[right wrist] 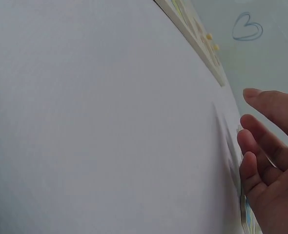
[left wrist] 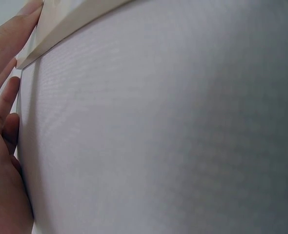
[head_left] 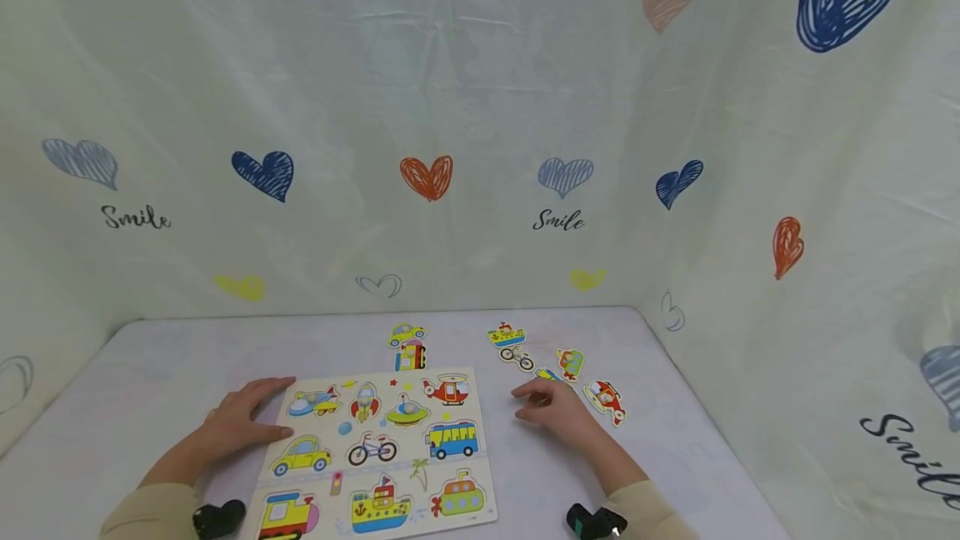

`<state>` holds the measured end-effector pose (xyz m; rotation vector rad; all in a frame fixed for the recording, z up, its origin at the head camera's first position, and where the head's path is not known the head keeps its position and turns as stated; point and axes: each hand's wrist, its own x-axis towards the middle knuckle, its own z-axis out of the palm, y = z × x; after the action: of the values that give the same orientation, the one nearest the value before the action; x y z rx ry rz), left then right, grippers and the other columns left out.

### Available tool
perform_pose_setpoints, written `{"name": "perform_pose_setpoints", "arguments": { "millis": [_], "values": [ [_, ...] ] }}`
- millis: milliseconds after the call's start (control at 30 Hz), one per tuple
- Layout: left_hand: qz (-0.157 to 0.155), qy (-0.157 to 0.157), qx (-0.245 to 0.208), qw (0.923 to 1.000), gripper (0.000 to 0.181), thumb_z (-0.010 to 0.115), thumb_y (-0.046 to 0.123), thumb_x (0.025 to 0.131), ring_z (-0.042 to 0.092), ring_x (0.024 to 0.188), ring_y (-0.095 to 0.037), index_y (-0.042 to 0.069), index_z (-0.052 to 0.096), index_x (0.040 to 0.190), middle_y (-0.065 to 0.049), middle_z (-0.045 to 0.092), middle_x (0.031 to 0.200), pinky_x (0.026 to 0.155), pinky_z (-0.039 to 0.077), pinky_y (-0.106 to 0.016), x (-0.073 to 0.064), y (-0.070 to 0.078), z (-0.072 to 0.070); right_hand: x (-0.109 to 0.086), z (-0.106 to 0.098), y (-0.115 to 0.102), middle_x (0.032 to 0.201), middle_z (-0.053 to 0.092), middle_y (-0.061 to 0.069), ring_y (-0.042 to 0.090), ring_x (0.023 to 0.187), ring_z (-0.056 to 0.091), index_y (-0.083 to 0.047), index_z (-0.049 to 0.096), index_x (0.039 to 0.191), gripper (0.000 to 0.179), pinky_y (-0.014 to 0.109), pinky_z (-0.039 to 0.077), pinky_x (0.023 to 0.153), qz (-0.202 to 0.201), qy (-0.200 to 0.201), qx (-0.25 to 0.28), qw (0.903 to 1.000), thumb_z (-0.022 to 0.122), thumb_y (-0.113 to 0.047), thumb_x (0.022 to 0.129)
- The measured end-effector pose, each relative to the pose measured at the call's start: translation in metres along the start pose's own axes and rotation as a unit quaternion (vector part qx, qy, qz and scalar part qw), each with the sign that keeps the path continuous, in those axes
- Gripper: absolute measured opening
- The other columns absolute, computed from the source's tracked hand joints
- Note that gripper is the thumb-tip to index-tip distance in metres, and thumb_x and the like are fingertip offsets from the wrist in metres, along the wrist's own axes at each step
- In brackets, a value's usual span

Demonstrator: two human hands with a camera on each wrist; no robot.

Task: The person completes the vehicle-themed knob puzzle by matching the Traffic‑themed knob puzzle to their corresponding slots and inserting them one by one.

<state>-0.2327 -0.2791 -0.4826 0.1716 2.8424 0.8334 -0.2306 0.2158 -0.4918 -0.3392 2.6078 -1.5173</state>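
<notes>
A puzzle board [head_left: 408, 473] printed with vehicles lies on the table, its near edge cut off in the head view. My left hand [head_left: 238, 422] rests at its left edge, fingers reaching the top left corner and the thumb on the side. In the left wrist view, fingers [left wrist: 10, 41] lie along the board's pale edge [left wrist: 61, 29]. Right of the board, my right hand [head_left: 553, 411] hovers with loosely bent fingers and holds nothing; the right wrist view shows bare space between thumb and fingers [right wrist: 263, 139]. A blue-and-yellow piece [head_left: 547, 373] is partly hidden behind this hand.
Beyond the board lie a car piece [head_left: 407, 335] and a train piece [head_left: 410, 356]. A ship piece [head_left: 507, 334], a bicycle piece [head_left: 517, 357], a submarine piece [head_left: 570, 363] and a red helicopter piece [head_left: 603, 397] lie around the right hand. A heart-printed curtain [head_left: 480, 107] stands behind.
</notes>
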Motion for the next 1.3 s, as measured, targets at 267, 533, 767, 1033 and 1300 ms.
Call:
{"name": "perform_pose_setpoints", "arguments": {
  "millis": [267, 533, 767, 1033, 1300],
  "values": [
    [-0.001, 0.000, -0.003, 1.0000, 0.096, 0.081, 0.051, 0.071, 0.025, 0.126, -0.056, 0.002, 0.041, 0.143, -0.033, 0.031, 0.144, 0.093, 0.019, -0.076, -0.001, 0.000, 0.000, -0.012, -0.025, 0.014, 0.091, 0.067, 0.006, 0.016, 0.077, 0.057, -0.002, 0.073, 0.106, 0.029, 0.023, 0.047, 0.060, 0.021, 0.025, 0.011, 0.9994, 0.080, -0.008, 0.078],
    [0.002, 0.002, 0.005, 1.0000, 0.094, 0.081, 0.050, 0.072, 0.028, 0.124, -0.054, 0.003, 0.042, 0.143, -0.033, 0.032, 0.144, 0.092, 0.022, -0.076, -0.002, 0.003, 0.000, -0.027, -0.051, 0.022, 0.085, 0.065, 0.004, 0.014, 0.075, 0.058, -0.001, 0.073, 0.102, 0.027, 0.023, 0.047, 0.061, 0.028, 0.043, -0.023, 0.9984, 0.081, -0.006, 0.077],
    [0.000, 0.007, 0.002, 1.0000, 0.094, 0.082, 0.049, 0.071, 0.026, 0.125, -0.055, 0.003, 0.042, 0.143, -0.033, 0.032, 0.144, 0.093, 0.021, -0.075, -0.002, 0.003, 0.001, -0.039, -0.069, 0.034, 0.086, 0.065, 0.005, 0.010, 0.075, 0.058, 0.002, 0.072, 0.105, 0.030, 0.023, 0.049, 0.062, 0.019, 0.043, -0.030, 0.9984, 0.080, -0.006, 0.077],
    [-0.007, 0.009, 0.008, 0.9999, 0.095, 0.082, 0.050, 0.070, 0.025, 0.125, -0.056, 0.003, 0.042, 0.143, -0.033, 0.031, 0.144, 0.093, 0.020, -0.076, -0.003, 0.004, 0.001, -0.046, -0.085, 0.041, 0.092, 0.066, 0.006, 0.012, 0.077, 0.058, 0.001, 0.072, 0.104, 0.029, 0.023, 0.049, 0.062, 0.056, 0.068, -0.039, 0.9954, 0.081, -0.006, 0.077],
    [-0.008, 0.008, 0.005, 0.9999, 0.095, 0.083, 0.048, 0.071, 0.024, 0.126, -0.056, 0.003, 0.041, 0.143, -0.033, 0.031, 0.145, 0.093, 0.019, -0.076, -0.001, 0.003, 0.001, -0.046, -0.098, 0.047, 0.090, 0.068, 0.007, 0.015, 0.074, 0.061, 0.003, 0.071, 0.105, 0.029, 0.027, 0.050, 0.059, 0.077, 0.085, -0.039, 0.9926, 0.080, -0.006, 0.078]
  ]
}}
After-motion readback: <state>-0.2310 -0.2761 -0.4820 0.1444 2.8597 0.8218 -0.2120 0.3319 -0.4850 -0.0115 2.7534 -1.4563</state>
